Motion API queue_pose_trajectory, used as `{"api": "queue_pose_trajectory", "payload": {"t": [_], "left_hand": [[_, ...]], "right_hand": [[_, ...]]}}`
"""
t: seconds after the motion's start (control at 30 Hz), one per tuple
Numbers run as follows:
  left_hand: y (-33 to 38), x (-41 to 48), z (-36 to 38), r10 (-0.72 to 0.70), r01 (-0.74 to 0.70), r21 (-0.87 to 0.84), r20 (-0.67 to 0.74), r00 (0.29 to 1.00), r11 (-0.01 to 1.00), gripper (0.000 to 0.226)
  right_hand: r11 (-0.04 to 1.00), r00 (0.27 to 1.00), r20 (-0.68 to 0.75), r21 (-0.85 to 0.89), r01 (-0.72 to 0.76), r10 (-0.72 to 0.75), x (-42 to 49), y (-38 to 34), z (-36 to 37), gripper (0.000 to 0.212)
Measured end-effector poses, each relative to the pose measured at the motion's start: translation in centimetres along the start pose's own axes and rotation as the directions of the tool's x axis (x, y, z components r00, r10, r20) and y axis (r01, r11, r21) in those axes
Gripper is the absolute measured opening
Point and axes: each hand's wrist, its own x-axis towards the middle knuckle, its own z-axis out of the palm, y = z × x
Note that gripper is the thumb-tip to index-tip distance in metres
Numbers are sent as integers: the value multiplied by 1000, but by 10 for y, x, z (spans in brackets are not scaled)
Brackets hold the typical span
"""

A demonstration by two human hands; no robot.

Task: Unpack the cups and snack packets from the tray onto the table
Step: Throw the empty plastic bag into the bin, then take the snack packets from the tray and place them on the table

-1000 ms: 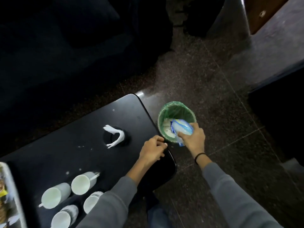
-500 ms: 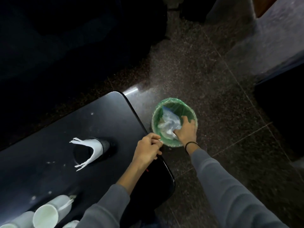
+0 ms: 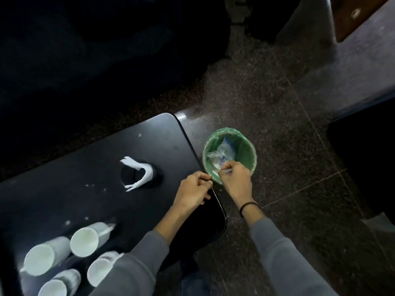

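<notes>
Several white paper cups [image 3: 83,242] lie on their sides at the near left of the black table [image 3: 85,159]. My left hand [image 3: 192,192] rests at the table's right edge with its fingers curled shut; nothing shows in it. My right hand [image 3: 237,182] hovers over the near rim of a green-lined bin [image 3: 245,150] on the floor, pinching a small clear scrap of wrapper [image 3: 226,170]. A crumpled blue and clear packet [image 3: 224,150] lies inside the bin. No tray is in view.
A black cup [image 3: 154,178] with a torn white strip [image 3: 140,174] across its mouth lies mid-table. White crumbs dot the tabletop. The speckled dark floor [image 3: 288,124] stretches to the right, with dark furniture behind and at the far right.
My right hand held a blue and white packet over the bin, then dipped inside. The packet now lies in the bin and the hand has drawn back to the near rim.
</notes>
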Motion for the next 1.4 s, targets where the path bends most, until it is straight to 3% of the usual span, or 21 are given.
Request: {"api": "queue_pose_trajectory", "payload": {"t": [0.27,0.43,0.8,1.0,1.2,1.4], "left_hand": [[-14,-86,-62,108,-111,-57,-49,993,992,11],[-42,-135,-124,161,-185,-144,-160,974,972,12],[-192,-213,-302,111,-276,-323,-447,887,905,17],[-285,-236,-382,25,-234,-372,-488,873,898,18],[-369,-247,-436,-116,-117,-390,-524,844,913,10],[-427,-240,-467,-214,-3,-308,-669,712,951,12]], "right_hand": [[993,993,26,30,116,-117,-113,-73,-24,15],[967,966,61,53,249,-253,-171,-141,-3,15],[842,823,219,-10,539,-524,-293,-285,166,15],[783,758,284,-39,621,-587,-351,-334,268,14],[750,699,442,-85,656,-562,-385,-357,346,8],[638,624,526,-186,747,-578,-384,-360,393,20]]}}
